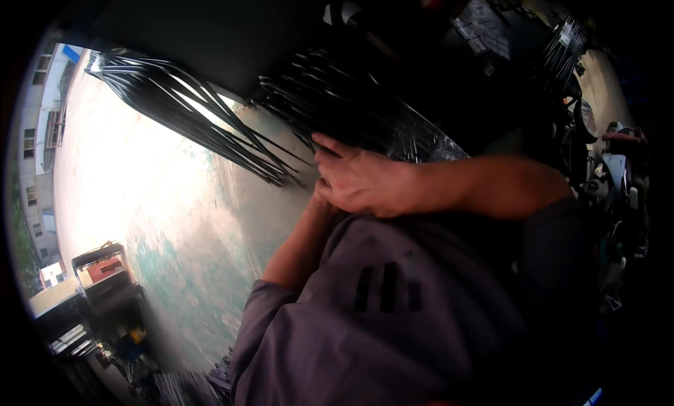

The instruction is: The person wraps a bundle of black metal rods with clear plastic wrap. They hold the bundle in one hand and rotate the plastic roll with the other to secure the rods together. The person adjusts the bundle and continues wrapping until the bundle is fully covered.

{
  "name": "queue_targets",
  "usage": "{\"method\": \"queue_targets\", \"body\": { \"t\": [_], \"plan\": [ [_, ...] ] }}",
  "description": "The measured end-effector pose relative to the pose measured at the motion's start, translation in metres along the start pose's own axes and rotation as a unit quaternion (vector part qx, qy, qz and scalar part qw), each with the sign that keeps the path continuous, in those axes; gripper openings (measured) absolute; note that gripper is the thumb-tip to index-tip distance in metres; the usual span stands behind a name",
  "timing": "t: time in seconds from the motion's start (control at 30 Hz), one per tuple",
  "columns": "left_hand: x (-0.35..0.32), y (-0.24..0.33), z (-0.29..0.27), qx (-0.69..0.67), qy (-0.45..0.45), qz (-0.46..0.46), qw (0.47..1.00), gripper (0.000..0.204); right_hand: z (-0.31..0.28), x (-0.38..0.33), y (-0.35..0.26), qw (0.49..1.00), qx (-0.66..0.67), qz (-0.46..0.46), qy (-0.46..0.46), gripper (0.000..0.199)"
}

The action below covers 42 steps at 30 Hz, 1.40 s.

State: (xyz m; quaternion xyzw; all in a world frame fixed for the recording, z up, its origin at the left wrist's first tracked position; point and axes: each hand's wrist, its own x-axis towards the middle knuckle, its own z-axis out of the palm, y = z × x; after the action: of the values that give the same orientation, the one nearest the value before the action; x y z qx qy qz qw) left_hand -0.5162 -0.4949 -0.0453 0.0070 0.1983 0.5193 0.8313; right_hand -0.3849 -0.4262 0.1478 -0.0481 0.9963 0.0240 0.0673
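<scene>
My right hand [354,178] reaches across my body from the right, its back turned up. One finger stretches to the left, while the others bend down out of sight; whatever they hold, if anything, is hidden. Just under it is my left hand [327,197], mostly covered by the right one, so its fingers do not show. Close beyond the fingertips, long thin black strips [323,100] lie in a dark bunch. Further left, a loose bundle of similar black strips [189,118] fans out, its lower ends near my hands.
A large dark panel [189,27] spans the top. Clear plastic wrap [428,139] shines behind my right forearm. The worn floor [189,265] has greenish patches. A dark rack [105,286] stands lower left, and assorted items [621,174] crowd the right edge.
</scene>
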Motion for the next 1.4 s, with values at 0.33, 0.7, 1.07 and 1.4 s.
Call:
{"method": "queue_targets", "body": {
  "t": [0.33,0.7,1.07,1.4],
  "plan": [
    [-0.024,0.034,0.049,0.024,-0.021,0.025,0.999,0.052,-0.056,0.014,-0.015,0.999,-0.038,0.008,-0.003,0.056],
    [0.044,0.011,0.039,0.103,-0.005,-0.013,0.995,0.051,-0.064,-0.148,0.104,0.957,-0.123,0.261,0.007,0.093],
    [0.076,-0.026,-0.015,0.054,-0.042,-0.043,0.997,0.046,0.114,-0.125,0.069,0.742,0.553,0.377,0.031,0.081],
    [0.016,-0.022,-0.007,0.016,0.032,-0.012,0.999,0.047,0.100,-0.112,0.088,0.677,0.627,0.385,0.013,0.065]
  ]
}}
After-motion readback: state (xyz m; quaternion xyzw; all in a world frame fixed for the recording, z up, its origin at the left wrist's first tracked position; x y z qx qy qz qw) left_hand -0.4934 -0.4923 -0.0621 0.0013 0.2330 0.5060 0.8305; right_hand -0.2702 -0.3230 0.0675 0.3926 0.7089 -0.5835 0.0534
